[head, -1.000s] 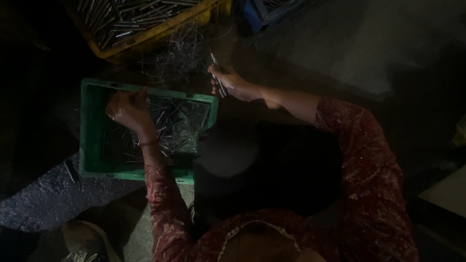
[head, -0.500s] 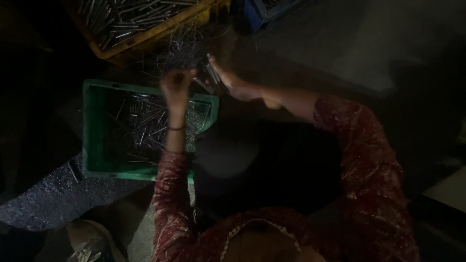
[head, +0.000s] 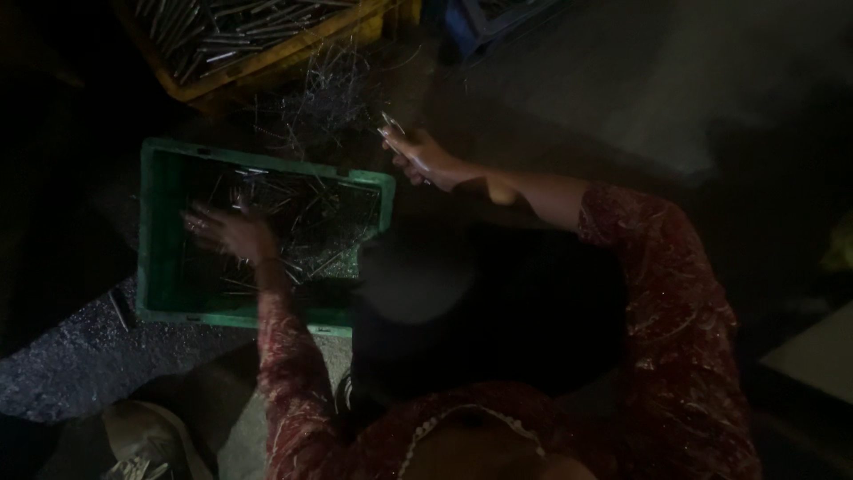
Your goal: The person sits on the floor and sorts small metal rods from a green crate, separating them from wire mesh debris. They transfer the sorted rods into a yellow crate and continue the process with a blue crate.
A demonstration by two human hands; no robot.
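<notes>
A dim metal workshop floor — green crate (head: 267,240) and yellow crate (head: 249,44) of thin steel rods, wire tangle (head: 324,93).

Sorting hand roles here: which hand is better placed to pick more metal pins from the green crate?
Left. The left hand is already inside the green crate on the pins; the right hand, outside it, grips pins.

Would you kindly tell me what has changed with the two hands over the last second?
The left hand, which half a second ago was up at the green crate's far rim beside the right hand, has dropped back into the crate and rests spread over the thin metal rods. The right hand has stayed beyond the crate's right corner, holding a few rods. The green crate, the yellow crate and the tangled wire pile kept their places.
</notes>
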